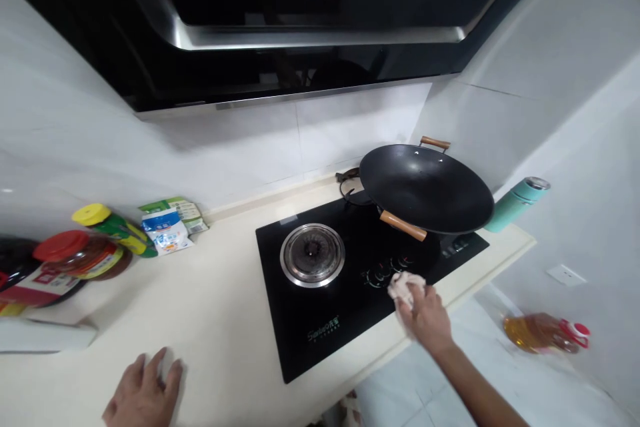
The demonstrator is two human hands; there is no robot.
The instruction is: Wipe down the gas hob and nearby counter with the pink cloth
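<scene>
My right hand [425, 317] is closed on a crumpled whitish cloth [404, 285], which presses on the black glass gas hob [350, 310] close to its control markings. To the left of that lies a round burner [313, 255] with a shiny metal ring. My left hand [145, 390] rests on the pale countertop [215, 320] with fingers spread and nothing in it. On the right burner sits a large black wok [425, 187] with wooden handles.
Behind the wok's right side stands a teal bottle [517, 205]. Sauce jars [83, 255] and seasoning packets [167, 227] line the counter's left back. A range hood [300, 60] overhangs the hob. An oil bottle [543, 333] is on the floor at right.
</scene>
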